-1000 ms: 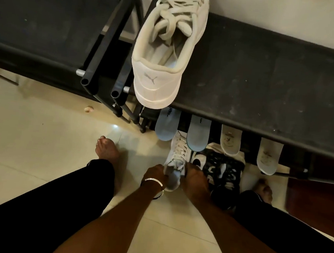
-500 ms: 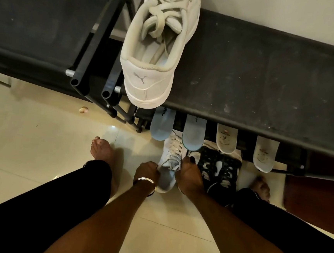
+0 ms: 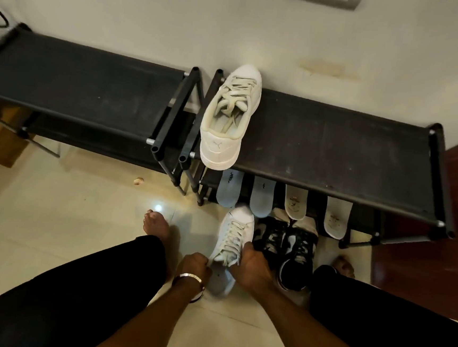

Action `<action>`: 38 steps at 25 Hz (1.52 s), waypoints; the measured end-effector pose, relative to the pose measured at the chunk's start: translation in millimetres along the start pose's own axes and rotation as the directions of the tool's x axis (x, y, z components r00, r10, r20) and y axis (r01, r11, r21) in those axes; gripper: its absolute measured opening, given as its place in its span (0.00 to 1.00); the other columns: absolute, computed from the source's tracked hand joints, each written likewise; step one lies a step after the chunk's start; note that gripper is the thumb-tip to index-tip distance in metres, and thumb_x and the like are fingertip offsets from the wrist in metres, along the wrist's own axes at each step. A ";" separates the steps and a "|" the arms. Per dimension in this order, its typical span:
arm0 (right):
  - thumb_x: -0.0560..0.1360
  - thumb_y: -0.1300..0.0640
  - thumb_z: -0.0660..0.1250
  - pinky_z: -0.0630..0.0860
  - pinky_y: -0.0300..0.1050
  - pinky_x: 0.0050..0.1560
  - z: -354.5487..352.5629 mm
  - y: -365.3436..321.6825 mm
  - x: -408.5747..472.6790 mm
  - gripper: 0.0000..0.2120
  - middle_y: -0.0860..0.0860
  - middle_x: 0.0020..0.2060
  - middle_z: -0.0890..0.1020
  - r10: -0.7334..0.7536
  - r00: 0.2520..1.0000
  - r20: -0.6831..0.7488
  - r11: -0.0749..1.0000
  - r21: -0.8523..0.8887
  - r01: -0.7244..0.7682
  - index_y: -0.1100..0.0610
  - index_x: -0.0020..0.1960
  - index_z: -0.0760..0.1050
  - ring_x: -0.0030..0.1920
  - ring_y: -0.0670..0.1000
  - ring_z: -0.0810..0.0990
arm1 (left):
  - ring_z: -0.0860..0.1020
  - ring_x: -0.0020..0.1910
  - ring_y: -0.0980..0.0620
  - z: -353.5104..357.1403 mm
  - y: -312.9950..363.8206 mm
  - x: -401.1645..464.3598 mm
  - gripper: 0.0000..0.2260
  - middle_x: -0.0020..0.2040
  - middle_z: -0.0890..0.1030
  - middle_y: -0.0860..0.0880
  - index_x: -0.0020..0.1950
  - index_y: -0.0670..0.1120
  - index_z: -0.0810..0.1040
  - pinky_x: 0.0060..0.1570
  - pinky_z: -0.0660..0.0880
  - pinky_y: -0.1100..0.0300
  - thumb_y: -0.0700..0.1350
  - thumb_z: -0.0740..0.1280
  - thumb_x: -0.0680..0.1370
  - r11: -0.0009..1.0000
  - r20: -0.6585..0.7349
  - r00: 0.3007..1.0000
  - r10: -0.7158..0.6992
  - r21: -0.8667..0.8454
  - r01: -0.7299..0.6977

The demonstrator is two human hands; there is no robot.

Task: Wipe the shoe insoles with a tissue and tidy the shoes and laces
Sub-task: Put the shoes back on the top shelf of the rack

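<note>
Down on the floor by the rack, both hands grasp the white sneaker (image 3: pixel 231 245): left hand (image 3: pixel 196 264) at its collar, right hand (image 3: pixel 253 264) gripping the laced side. Its toe has swung up toward the insoles (image 3: pixel 261 198), so it's probably being lifted, joining its mate (image 3: pixel 228 118) atop the rack (image 3: pixel 335 144).

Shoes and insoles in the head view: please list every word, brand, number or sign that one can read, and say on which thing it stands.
White shoe on the rack: a leaping-cat logo on the heel, no letters.
Left blue insole: dark print near its top, too blurred to read.
Second blue insole: a small dark mark, unreadable.
Two cream insoles: small coloured emblems, too small to read.
White shoe in the hands: no text visible.
</note>
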State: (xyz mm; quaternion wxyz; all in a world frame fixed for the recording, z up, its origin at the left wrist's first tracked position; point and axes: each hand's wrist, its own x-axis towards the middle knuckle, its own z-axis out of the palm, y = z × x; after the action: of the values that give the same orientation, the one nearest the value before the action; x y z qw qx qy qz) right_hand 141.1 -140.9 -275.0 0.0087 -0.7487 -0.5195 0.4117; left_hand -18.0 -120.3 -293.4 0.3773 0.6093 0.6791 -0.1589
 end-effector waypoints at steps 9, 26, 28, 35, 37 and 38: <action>0.71 0.50 0.69 0.77 0.47 0.51 -40.5 -18.4 -81.6 0.26 0.60 0.59 0.79 -0.024 1.000 -0.014 0.999 -0.048 0.023 0.61 0.64 0.68 0.58 0.61 0.79 | 0.81 0.52 0.44 -28.1 8.0 -93.1 0.13 0.52 0.84 0.43 0.51 0.42 0.83 0.46 0.74 0.59 0.50 0.67 0.75 0.998 -0.030 0.998 0.051 0.025 -0.050; 0.71 0.43 0.66 0.75 0.46 0.41 -143.1 -72.9 -161.9 0.21 0.55 0.51 0.81 -0.157 0.932 -0.326 0.985 -0.124 0.123 0.57 0.57 0.71 0.49 0.57 0.80 | 0.82 0.36 0.45 -127.5 48.3 -187.4 0.17 0.32 0.82 0.44 0.28 0.46 0.74 0.39 0.78 0.54 0.50 0.66 0.75 0.961 -0.257 0.937 0.236 -0.085 -0.265; 0.71 0.43 0.66 0.74 0.46 0.40 -167.1 -83.6 -156.2 0.21 0.54 0.50 0.81 -0.172 0.915 -0.364 0.983 -0.130 0.133 0.56 0.55 0.71 0.47 0.56 0.80 | 0.82 0.35 0.44 -147.4 62.3 -185.9 0.15 0.31 0.82 0.43 0.29 0.43 0.77 0.38 0.79 0.53 0.49 0.67 0.74 0.951 -0.291 0.925 0.246 -0.112 -0.288; 0.70 0.44 0.67 0.81 0.54 0.45 -246.3 -112.9 -109.0 0.19 0.54 0.48 0.82 -0.203 0.859 -0.470 0.978 -0.141 0.153 0.56 0.53 0.73 0.45 0.57 0.81 | 0.78 0.39 0.44 -220.5 124.3 -152.8 0.10 0.35 0.78 0.45 0.37 0.44 0.80 0.37 0.73 0.58 0.49 0.67 0.74 0.936 -0.396 0.879 0.267 -0.109 -0.334; 0.70 0.46 0.67 0.81 0.54 0.45 -264.5 -115.5 -90.0 0.17 0.54 0.49 0.83 -0.207 0.850 -0.485 0.978 -0.120 0.170 0.56 0.53 0.74 0.46 0.57 0.81 | 0.80 0.44 0.43 -235.1 143.4 -137.8 0.10 0.40 0.81 0.43 0.42 0.43 0.81 0.39 0.72 0.58 0.49 0.67 0.75 0.937 -0.410 0.871 0.272 -0.094 -0.337; 0.70 0.47 0.68 0.81 0.54 0.46 -271.7 -116.0 -81.6 0.16 0.54 0.49 0.83 -0.211 0.847 -0.489 0.977 -0.111 0.180 0.56 0.53 0.74 0.46 0.57 0.82 | 0.80 0.45 0.42 -239.2 150.9 -130.5 0.10 0.42 0.82 0.42 0.43 0.42 0.81 0.40 0.73 0.58 0.49 0.67 0.75 0.938 -0.411 0.872 0.267 -0.098 -0.334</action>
State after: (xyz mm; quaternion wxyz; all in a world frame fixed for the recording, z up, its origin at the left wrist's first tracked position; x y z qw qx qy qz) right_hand 211.7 -38.8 5.2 0.1612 -0.7725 -0.5855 0.1857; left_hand 45.1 -19.8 -5.4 0.3036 0.6934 0.6480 0.0839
